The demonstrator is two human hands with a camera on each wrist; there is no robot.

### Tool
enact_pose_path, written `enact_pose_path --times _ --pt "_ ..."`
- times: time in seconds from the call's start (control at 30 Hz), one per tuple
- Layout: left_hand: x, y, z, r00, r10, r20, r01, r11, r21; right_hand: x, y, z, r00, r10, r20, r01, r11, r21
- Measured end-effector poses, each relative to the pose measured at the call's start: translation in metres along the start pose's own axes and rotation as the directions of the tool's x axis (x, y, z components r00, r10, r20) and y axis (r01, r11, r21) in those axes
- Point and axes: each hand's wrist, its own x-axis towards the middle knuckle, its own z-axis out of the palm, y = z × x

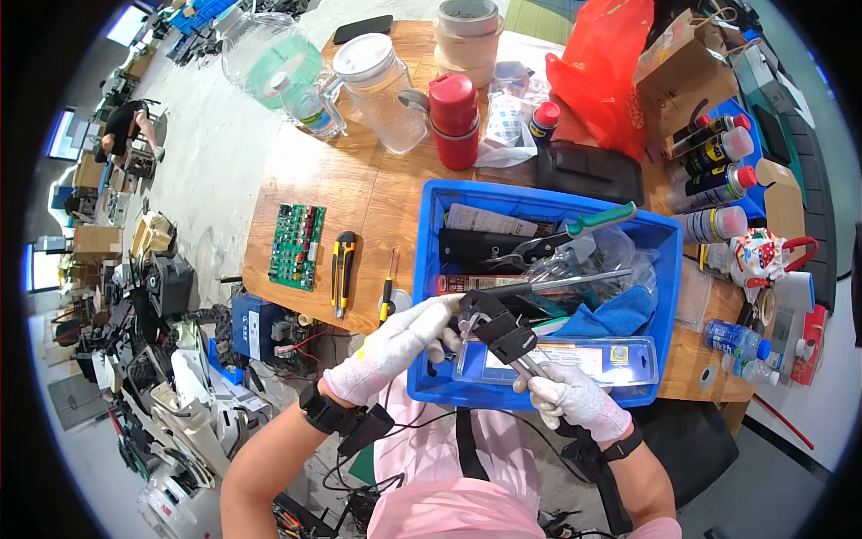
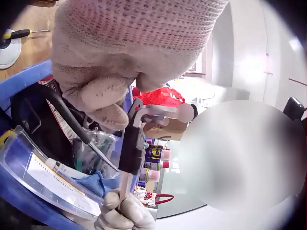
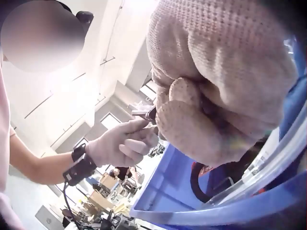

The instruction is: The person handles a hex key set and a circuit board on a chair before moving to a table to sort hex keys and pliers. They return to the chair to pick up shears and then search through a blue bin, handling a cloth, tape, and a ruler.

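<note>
My right hand (image 1: 575, 395), in a white knit glove, grips the metal bars of a tool (image 1: 505, 338) with a black plastic block near its upper end. My gloved left hand (image 1: 395, 349) pinches the tool's upper end between thumb and curled fingers. In the left wrist view the black block (image 2: 131, 149) stands upright between the two hands, with a bent metal arm reaching sideways from its top. Both hands are over the near side of a blue bin (image 1: 429, 238). Inside lie pliers (image 1: 566, 235) with green handles, a blue cloth (image 1: 613, 314) and a clear plastic case (image 1: 588, 359).
A green circuit board (image 1: 297, 247), a utility knife (image 1: 343, 274) and a screwdriver (image 1: 387, 292) lie left of the bin. Behind stand a clear jug (image 1: 382, 99) and a red cup (image 1: 454, 126). Spray cans (image 1: 714, 189) and a water bottle (image 1: 732, 337) are at the right.
</note>
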Motion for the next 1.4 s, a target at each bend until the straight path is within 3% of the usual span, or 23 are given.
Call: enact_pose_path --times 0.03,0.1,0.17,0.2,0.23,0.33,0.43,0.5,0.57,0.63,0.7,0.8,0.9,0.97,1.0,1.03,1.1,1.17,1.23,1.3,1.4 --pt "-0.001 -0.002 0.0 0.995 0.092 0.031 -0.093 0.995 0.037 -0.001 -0.002 0.001 1.0 0.003 0.001 -0.003 1.0 -0.004" --pt "-0.002 -0.003 0.003 0.991 0.134 0.023 -0.133 0.991 -0.014 -0.005 -0.007 0.004 0.998 0.062 -0.017 -0.061 0.996 0.065" --pt "0.004 -0.005 0.0 0.951 0.279 0.133 -0.301 0.935 0.185 -0.001 -0.002 -0.002 0.998 0.066 -0.001 -0.066 0.998 0.014" --pt "0.008 -0.012 -0.001 0.909 0.409 0.083 -0.411 0.842 0.349 -0.001 0.001 -0.005 0.998 0.068 0.014 -0.068 0.997 -0.036" --pt "0.006 -0.015 -0.003 0.908 0.41 0.082 -0.412 0.844 0.344 -0.004 0.004 -0.006 0.997 0.072 0.011 -0.071 0.997 -0.039" --pt "-0.003 -0.02 -0.005 0.87 0.439 0.225 -0.483 0.668 0.566 -0.016 0.014 -0.007 0.965 0.252 0.067 -0.232 0.948 -0.218" --pt "-0.025 -0.038 0.001 0.875 0.386 0.292 -0.479 0.609 0.632 -0.029 -0.004 0.01 0.926 0.363 0.105 -0.338 0.92 -0.196" --pt "-0.038 -0.043 0.01 0.93 0.292 0.223 -0.364 0.646 0.671 -0.028 0.005 0.006 0.903 0.405 0.145 -0.377 0.908 -0.184" --pt "-0.042 -0.05 0.019 0.919 0.347 0.188 -0.375 0.625 0.684 -0.029 0.0 0.014 0.915 0.343 0.215 -0.302 0.932 -0.202" --pt "-0.048 -0.043 0.028 0.975 0.22 0.043 -0.185 0.681 0.709 -0.028 0.001 0.018 0.933 0.301 0.197 -0.253 0.939 -0.233" --pt "-0.048 -0.045 0.033 0.958 0.286 0.009 -0.206 0.671 0.712 -0.029 0.003 0.018 0.926 0.317 0.208 -0.269 0.936 -0.228" --pt "-0.05 -0.045 0.042 0.932 0.327 -0.153 -0.155 0.745 0.649 -0.026 0.017 0.014 0.933 0.295 0.205 -0.205 0.907 -0.368" --pt "-0.05 -0.068 0.042 0.908 0.4 -0.128 -0.236 0.738 0.632 -0.025 0.025 0.01 0.925 0.33 0.187 -0.212 0.859 -0.466" --pt "-0.052 -0.069 0.044 0.909 0.385 -0.162 -0.216 0.765 0.606 -0.026 0.017 0.012 0.878 0.445 0.174 -0.339 0.837 -0.429" --pt "-0.052 -0.069 0.044 0.908 0.374 -0.191 -0.201 0.787 0.583 -0.024 0.006 0.012 0.891 0.427 0.155 -0.278 0.781 -0.559" --pt "-0.051 -0.069 0.043 0.909 0.37 -0.194 -0.197 0.79 0.581 -0.022 0.003 0.01 0.888 0.431 0.157 -0.28 0.781 -0.559" --pt "-0.051 -0.068 0.04 0.928 0.328 -0.179 -0.195 0.833 0.517 -0.02 -0.001 0.003 0.973 0.195 0.12 -0.031 0.63 -0.776" --pt "-0.049 -0.065 0.043 0.941 0.302 -0.155 -0.191 0.848 0.495 -0.017 -0.014 -0.003 0.978 0.203 0.043 -0.049 0.428 -0.902" --pt "-0.046 -0.065 0.043 0.951 0.279 -0.131 -0.187 0.861 0.472 -0.012 -0.014 -0.016 0.994 0.026 0.105 0.092 0.305 -0.948" --pt "-0.042 -0.067 0.043 0.964 0.265 -0.01 -0.197 0.739 0.644 -0.014 -0.026 -0.022 0.997 0.061 0.055 0.031 0.338 -0.941" --pt "-0.04 -0.066 0.047 0.97 0.24 -0.031 -0.163 0.743 0.649 -0.015 -0.029 -0.034 0.995 0.026 0.092 0.076 0.374 -0.924"
